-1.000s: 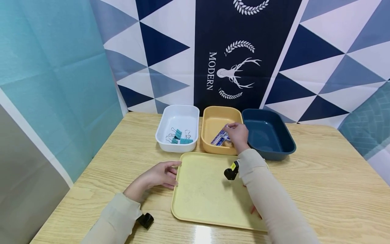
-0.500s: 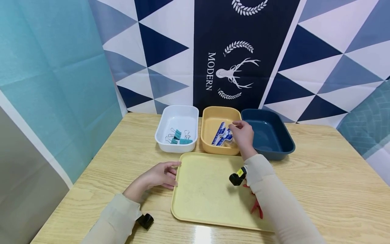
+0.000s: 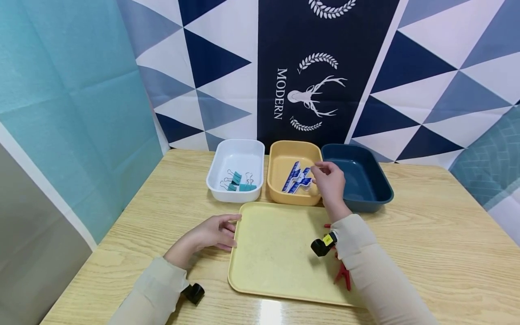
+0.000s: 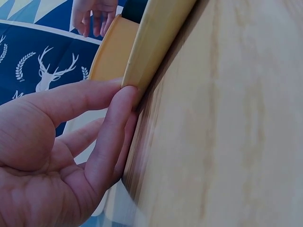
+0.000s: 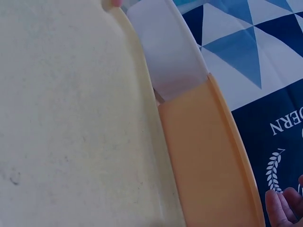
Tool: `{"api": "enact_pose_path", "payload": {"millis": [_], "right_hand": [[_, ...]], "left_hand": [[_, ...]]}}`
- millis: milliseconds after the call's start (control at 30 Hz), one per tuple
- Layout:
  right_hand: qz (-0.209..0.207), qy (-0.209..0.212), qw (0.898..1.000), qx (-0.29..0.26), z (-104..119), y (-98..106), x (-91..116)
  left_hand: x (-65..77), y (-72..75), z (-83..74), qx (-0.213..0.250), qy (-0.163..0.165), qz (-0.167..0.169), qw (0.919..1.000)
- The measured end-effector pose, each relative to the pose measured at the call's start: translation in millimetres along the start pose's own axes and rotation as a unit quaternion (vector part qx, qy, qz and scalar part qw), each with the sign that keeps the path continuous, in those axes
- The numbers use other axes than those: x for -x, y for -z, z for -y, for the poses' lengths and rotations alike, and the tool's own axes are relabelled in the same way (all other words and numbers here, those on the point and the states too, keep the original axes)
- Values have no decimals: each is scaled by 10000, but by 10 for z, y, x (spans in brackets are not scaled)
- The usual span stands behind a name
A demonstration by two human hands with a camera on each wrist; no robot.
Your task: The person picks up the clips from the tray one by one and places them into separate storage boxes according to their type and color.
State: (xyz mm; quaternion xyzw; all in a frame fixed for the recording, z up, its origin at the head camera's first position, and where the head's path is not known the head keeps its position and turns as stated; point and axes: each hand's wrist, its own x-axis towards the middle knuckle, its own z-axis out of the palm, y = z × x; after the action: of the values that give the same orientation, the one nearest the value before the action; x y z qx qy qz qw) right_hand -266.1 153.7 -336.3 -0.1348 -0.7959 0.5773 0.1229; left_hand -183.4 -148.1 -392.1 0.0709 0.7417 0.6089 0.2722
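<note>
Right hand is beyond the far edge of the yellow tray, over the right side of the orange bin. Fingers slack and loosely bent, some parted in the wrist views. Blue-and-white clips sit in that bin, just behind the tray, lying against each other; fingertips near them, can't tell if touching. Left hand is at the tray's left edge, thumb and fingers spread, tips on the rim. White bin with teal binder clips: beyond tray's far-left corner. Dark blue bin: beyond its far-right corner. Red clips: on the tray's right part, partly hidden by right sleeve, count unclear. Tray lies on wooden table.
</note>
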Motion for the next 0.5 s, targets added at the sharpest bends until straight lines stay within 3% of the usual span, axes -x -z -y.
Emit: {"api": "enact_pose_path", "payload": {"millis": [500], "right_hand": [[-59, 53, 10000, 59, -55, 105, 142]], "left_hand": [[4, 5, 6, -16, -8, -4, 10000]]}}
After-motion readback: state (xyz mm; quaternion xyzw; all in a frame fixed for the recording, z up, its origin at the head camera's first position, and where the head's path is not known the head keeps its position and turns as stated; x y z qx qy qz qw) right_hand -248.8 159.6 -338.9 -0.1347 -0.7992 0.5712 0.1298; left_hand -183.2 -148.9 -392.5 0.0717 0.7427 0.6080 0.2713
